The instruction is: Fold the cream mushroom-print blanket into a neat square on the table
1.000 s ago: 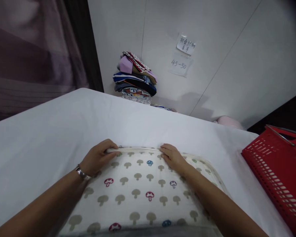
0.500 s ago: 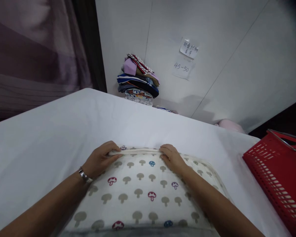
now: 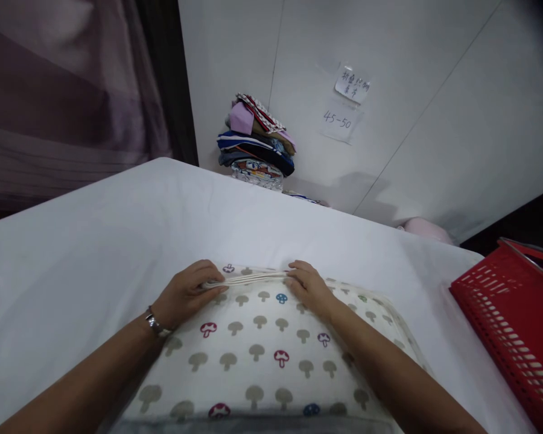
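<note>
A white cloth printed with grey, red, blue and purple mushrooms lies on the white table, spread wide below my two hands. Several layered edges form a raised ridge across its far side. My left hand, with a metal watch band at the wrist, pinches the ridge's left end between thumb and fingers. At the right end, my right hand grips the same ridge with its fingers closed. Both forearms cross over the cloth and hide parts of its sides.
A red plastic basket with a metal handle stands on the right. Behind the table's far edge are a stack of folded clothes and a pink object. Handwritten papers hang on the wall; a purplish curtain is at left.
My right hand has shifted slightly left along the ridge. The ridge between the hands now slants a little, lower at the left. The view has moved slightly.
</note>
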Motion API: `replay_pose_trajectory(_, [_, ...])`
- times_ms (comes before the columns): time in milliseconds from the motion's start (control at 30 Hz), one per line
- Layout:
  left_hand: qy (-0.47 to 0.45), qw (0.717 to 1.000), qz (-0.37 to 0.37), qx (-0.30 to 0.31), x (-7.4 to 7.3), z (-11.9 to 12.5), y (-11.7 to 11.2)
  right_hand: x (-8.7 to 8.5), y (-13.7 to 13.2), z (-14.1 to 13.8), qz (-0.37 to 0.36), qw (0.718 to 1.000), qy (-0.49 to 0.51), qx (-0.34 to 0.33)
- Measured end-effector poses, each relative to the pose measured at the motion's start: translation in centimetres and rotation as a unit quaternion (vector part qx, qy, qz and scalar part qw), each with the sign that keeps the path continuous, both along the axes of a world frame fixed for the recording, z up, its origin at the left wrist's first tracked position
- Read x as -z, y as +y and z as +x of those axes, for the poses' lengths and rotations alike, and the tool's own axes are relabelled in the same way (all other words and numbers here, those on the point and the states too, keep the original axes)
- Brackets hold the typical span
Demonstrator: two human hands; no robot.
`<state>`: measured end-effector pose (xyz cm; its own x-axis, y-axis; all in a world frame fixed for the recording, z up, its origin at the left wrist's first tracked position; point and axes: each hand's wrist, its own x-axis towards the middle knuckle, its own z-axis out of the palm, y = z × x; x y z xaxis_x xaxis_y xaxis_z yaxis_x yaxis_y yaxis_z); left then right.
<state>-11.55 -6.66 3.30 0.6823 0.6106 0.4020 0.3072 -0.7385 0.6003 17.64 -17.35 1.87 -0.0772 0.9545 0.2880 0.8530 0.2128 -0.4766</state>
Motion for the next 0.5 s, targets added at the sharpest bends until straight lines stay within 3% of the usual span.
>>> replay_pose_trajectory(333, [0.001, 1.0, 0.007, 0.009, 0.1, -0.09, -0.06, -0.44, 0.96, 0.15, -0.07, 0.996, -0.036, -0.05])
replay_pose_trajectory(500, [-0.002, 1.0, 0.005, -0.004, 0.31, 0.0, 0.17, -0.73, 0.83, -0.08, -0.062, 0.997, 0.012, -0.035])
